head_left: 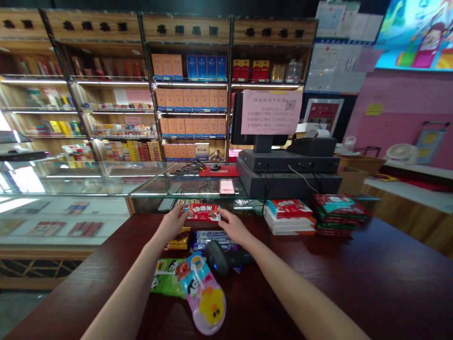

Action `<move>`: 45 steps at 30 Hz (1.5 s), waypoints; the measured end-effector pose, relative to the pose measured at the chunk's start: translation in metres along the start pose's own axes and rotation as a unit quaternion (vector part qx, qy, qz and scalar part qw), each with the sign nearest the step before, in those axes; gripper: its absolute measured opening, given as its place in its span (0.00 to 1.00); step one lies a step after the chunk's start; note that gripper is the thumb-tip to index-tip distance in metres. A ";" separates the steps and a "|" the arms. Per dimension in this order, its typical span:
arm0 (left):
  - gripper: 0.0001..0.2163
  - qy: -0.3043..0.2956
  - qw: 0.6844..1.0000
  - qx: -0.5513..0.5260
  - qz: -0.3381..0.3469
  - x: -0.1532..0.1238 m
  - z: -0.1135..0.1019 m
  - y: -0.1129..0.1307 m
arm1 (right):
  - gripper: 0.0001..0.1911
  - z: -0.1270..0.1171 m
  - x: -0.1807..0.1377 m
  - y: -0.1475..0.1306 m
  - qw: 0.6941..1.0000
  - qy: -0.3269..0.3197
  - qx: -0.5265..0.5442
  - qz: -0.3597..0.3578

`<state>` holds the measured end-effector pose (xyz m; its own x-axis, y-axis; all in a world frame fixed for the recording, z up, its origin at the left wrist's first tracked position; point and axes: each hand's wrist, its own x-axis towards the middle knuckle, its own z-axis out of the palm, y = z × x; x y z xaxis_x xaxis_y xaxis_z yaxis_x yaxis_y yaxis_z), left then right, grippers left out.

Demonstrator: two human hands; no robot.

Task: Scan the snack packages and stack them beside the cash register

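Between my two hands a flat red snack box point(203, 212) with white lettering is held up over the dark wooden counter. My left hand point(174, 221) grips its left end, and my right hand point(233, 225) grips its right end. Below it lie a yellow-brown snack packet point(181, 239) and several blue-purple packets point(214, 238). A black barcode scanner point(221, 259) rests partly over the blue ones, its blue light showing. Nearer to me, a pink and blue pack with a yellow duck point(208, 297) overlaps a green panda pack point(166, 278).
Right of my hands stand a stack of red and white boxes point(288, 215) and a pile of green-red packets point(334, 212). Behind them is a black cash register point(286, 172) with a monitor. A glass display case point(148, 189) borders the counter; lit shelves point(191, 118) line the back wall.
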<state>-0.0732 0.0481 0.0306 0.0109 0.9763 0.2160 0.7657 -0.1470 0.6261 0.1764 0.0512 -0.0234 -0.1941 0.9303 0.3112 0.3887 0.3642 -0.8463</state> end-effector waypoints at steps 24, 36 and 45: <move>0.19 -0.008 0.983 -0.157 0.096 -0.020 0.065 0.047 | 0.35 -0.060 -0.062 0.040 0.989 0.114 0.096 0.000; 0.19 0.054 0.971 -0.204 0.108 -0.036 0.065 0.052 | 0.34 -0.058 -0.071 0.033 0.982 0.154 0.090 -0.053; 0.22 0.045 0.981 -0.168 0.090 -0.040 0.059 0.058 | 0.32 -0.061 -0.075 0.032 0.980 0.177 0.067 -0.066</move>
<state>0.0092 0.0100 0.0141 0.0577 0.9144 0.4007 0.5009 -0.3737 0.7807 0.2582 -0.0045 -0.0474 0.0989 0.8408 0.5322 0.2556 0.4954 -0.8302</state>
